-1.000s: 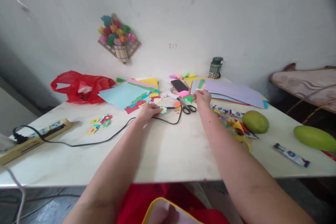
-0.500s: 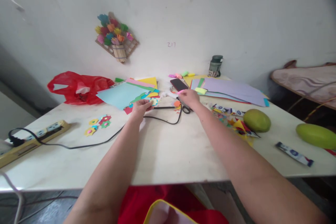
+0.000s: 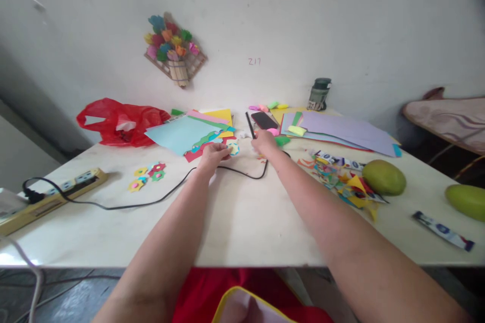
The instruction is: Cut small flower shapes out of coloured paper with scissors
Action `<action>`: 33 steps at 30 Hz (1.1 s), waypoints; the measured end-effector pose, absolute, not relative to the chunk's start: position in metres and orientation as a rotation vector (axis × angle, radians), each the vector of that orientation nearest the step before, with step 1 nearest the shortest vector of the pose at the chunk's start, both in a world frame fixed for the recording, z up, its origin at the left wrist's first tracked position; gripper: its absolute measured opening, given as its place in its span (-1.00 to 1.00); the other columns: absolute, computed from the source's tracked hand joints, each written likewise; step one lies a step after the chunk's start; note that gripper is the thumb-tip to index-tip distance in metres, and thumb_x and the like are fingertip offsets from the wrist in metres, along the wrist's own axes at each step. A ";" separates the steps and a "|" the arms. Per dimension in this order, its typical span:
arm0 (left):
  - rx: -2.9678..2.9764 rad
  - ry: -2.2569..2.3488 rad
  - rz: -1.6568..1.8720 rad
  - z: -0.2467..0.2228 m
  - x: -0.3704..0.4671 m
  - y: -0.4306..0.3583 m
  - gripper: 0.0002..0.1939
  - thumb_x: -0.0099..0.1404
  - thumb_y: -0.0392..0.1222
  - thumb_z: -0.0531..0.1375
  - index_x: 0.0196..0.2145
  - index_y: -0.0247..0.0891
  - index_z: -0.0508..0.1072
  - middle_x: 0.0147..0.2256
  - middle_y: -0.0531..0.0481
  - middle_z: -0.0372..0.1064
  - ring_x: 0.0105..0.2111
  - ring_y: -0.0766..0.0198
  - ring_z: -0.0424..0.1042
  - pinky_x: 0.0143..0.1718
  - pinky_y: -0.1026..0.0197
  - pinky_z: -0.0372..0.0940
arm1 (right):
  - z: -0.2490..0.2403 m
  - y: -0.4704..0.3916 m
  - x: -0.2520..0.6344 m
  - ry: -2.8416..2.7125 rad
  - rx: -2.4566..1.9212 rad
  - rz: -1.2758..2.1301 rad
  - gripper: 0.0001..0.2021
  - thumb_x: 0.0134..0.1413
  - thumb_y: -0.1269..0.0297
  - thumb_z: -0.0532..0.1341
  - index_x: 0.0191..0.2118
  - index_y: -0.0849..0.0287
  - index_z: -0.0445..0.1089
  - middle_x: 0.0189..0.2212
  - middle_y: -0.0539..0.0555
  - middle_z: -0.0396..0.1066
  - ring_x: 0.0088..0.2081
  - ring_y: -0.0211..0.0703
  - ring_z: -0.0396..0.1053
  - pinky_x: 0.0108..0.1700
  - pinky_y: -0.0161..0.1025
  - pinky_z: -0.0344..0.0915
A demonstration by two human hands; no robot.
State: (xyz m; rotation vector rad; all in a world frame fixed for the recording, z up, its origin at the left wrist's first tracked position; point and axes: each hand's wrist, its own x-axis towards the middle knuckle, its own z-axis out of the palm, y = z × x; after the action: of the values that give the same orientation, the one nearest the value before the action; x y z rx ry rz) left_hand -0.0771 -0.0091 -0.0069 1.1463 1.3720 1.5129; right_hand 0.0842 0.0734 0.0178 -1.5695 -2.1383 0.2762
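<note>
My left hand (image 3: 212, 155) is closed, with thumb and fingertips pinching a small round cream paper piece with blue marks along its edge (image 3: 234, 149). To the right, my right hand (image 3: 264, 142) is wrapped round a slim black stick (image 3: 249, 124), like a pen or pencil, which points up and away. Just beyond the right hand lie a dark phone (image 3: 264, 120) and a green lump (image 3: 282, 140). A black cord (image 3: 242, 173) runs under and between both hands. Paper flowers (image 3: 157, 175) lie left of my left hand.
Coloured paper sheets (image 3: 178, 135) and a red plastic bag (image 3: 121, 123) lie at back left. More sheets (image 3: 341, 128) and a bottle (image 3: 319, 94) are at back right. Paper scraps (image 3: 343, 181), green fruit (image 3: 384, 177) and a tube (image 3: 443, 230) lie right. A power strip (image 3: 53, 199) is left.
The black stick, lying flat between the hands before, is now raised in my right hand. My right hand has moved slightly left and down. The round paper piece stays in my left hand.
</note>
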 end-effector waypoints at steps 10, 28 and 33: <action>1.758 1.750 1.134 -0.014 -0.073 0.000 -0.87 -0.10 -0.16 0.29 -0.59 -0.27 0.47 -0.31 -0.04 0.50 -0.33 0.21 0.44 -0.24 0.19 0.28 | -0.008 0.059 0.088 -1.391 -1.119 0.953 -0.89 0.01 0.38 0.11 -0.27 0.16 0.25 -0.57 -0.06 0.39 -0.63 -0.33 0.33 -0.65 -0.46 0.17; 1.909 2.131 0.860 -0.019 -0.071 0.011 -0.95 0.00 -0.20 0.26 -0.54 -0.20 0.51 -0.06 0.03 0.45 -0.07 0.09 0.37 0.03 0.09 0.23 | -0.022 0.055 0.095 -1.804 -1.098 0.731 -0.84 0.13 0.22 0.09 -0.28 0.10 0.38 -0.45 -0.03 0.52 -0.46 -0.29 0.43 -0.34 -0.34 0.32; 1.912 2.165 0.869 -0.018 -0.069 0.009 -0.95 0.02 -0.20 0.25 -0.50 -0.19 0.52 -0.04 0.05 0.43 -0.05 0.13 0.37 -0.03 0.18 0.27 | -0.015 0.047 0.095 -2.026 -1.067 0.549 -0.83 0.14 0.24 0.09 -0.24 0.06 0.41 -0.45 -0.04 0.54 -0.31 -0.19 0.46 -0.22 -0.26 0.31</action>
State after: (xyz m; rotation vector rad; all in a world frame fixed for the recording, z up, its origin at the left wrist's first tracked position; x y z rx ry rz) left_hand -0.0686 0.0090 -0.0185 1.9116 2.1647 0.8686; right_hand 0.0949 0.0468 -0.0146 -1.0673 -2.0263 0.5494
